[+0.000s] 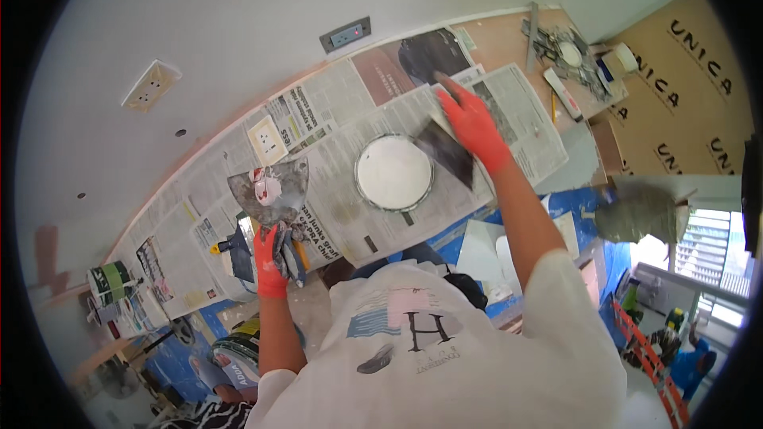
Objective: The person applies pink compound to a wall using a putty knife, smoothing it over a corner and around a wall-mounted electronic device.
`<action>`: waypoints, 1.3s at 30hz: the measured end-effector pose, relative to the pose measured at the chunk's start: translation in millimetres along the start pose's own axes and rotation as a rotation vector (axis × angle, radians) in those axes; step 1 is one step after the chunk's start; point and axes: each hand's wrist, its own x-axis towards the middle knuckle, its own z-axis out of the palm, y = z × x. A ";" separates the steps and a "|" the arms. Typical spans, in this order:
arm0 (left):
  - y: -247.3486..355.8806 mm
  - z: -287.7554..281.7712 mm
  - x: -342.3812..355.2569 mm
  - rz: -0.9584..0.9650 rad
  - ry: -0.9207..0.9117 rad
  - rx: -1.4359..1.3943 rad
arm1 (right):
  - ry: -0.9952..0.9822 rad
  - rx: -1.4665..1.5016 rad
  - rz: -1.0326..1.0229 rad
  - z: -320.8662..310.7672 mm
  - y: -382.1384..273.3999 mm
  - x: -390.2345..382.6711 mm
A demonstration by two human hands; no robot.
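The right hand (pixel 477 123), in a red-orange glove, reaches over newspaper (pixel 338 159) spread on the desk (pixel 501 40), fingers pointing toward 11 o'clock. A dark rectangular plate (pixel 449 157), blurred, lies at about 7 to 8 o'clock from it, close by its lower edge; I cannot tell whether the fingers grip it or are merely stretched out beside it. Further on, at 8 o'clock from this hand, a round tub (pixel 395 173) with a white top and a stained rim sits on the newspaper, the plate's near corner close to its edge. Whether the white is a lid or the contents I cannot tell

The left hand (pixel 269 262), also gloved in red-orange, is at a cluster of tools, with its fingers toward 12 o'clock; blur hides how far they are closed. A grey cloth-like bundle (pixel 292 260) is right beside it at 3 o'clock, and a blue tool (pixel 236 252) at 9 o'clock. A wide, smeared scraper (pixel 292 189) lies at 12 o'clock, with a cream socket plate (pixel 268 141) beyond it. From this hand, the tub is at 2 o'clock, well apart. A white tube (pixel 563 95) lies between 2 and 3 o'clock from the right hand
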 end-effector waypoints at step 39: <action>103.2 -80.7 -68.2 -0.098 0.861 -0.856 | -0.527 -0.693 -0.256 194.8 -7.9 97.9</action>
